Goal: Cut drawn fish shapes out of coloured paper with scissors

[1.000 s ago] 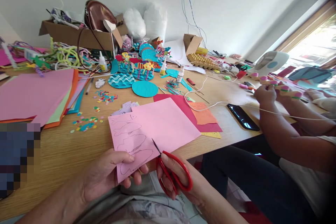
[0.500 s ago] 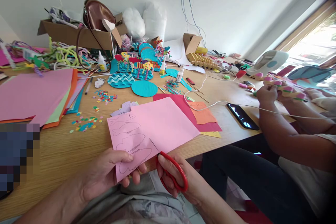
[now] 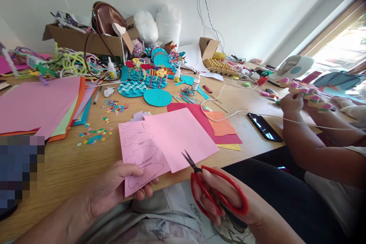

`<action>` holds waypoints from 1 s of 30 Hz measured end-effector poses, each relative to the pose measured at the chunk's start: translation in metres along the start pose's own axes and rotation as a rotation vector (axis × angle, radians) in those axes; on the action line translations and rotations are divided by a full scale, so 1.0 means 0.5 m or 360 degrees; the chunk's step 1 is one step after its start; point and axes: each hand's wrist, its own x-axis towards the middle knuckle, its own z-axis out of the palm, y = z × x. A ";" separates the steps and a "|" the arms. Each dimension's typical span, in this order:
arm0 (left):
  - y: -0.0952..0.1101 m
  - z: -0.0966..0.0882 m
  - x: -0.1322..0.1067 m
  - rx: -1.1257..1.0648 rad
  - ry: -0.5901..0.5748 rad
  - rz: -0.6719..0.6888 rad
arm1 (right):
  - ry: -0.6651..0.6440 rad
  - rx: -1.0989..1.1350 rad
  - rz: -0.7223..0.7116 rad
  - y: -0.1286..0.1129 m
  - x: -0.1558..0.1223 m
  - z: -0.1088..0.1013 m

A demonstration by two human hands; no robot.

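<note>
- Your left hand (image 3: 114, 183) pinches the pink fish paper (image 3: 138, 154), thumb on top, at the table (image 3: 63, 164) edge;
- your right hand (image 3: 225, 190) curls around red scissors (image 3: 196, 169), blades slightly apart, near the plain pink sheet (image 3: 183, 135).

This looks like a craft room or small craft workshop: the wooden surface (image 3: 63, 169) carries a stack of coloured paper (image 3: 42, 103), glue bottles (image 3: 111, 69), heaped pipe cleaners (image 3: 71, 60), scattered paper dots (image 3: 95, 137) and blue fish-themed models (image 3: 155, 79), with red-handled scissors (image 3: 197, 169) in hand and another person (image 3: 310, 156) seated alongside.
</note>
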 end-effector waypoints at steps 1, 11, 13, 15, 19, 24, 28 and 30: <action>0.000 0.001 -0.001 -0.0001 0.0006 -0.0006 | -0.0046 -0.0009 0.0013 -0.002 0.011 0.001; -0.001 0.012 -0.005 -0.0032 -0.0008 0.0004 | -0.0328 0.0083 0.0188 0.018 0.081 0.010; 0.000 0.013 -0.006 -0.0027 -0.0008 0.0000 | -0.0323 0.0133 0.0185 0.016 0.078 0.012; 0.000 0.011 -0.005 -0.0021 0.0006 -0.0009 | -0.0304 0.0139 0.0216 0.010 0.072 0.010; -0.001 0.006 -0.001 0.0002 -0.0003 0.0017 | -0.0263 -0.0098 0.0246 -0.026 0.049 -0.008; -0.003 0.005 0.000 0.0018 -0.0016 -0.0001 | -0.0342 -0.0414 0.0061 -0.075 0.040 -0.027; -0.002 0.009 -0.003 -0.0001 0.0005 0.0009 | -0.0289 -0.0252 -0.0034 -0.057 0.070 -0.024; -0.001 0.012 -0.004 -0.0023 0.0036 -0.0001 | -0.0327 -0.0174 0.0022 -0.038 0.086 -0.022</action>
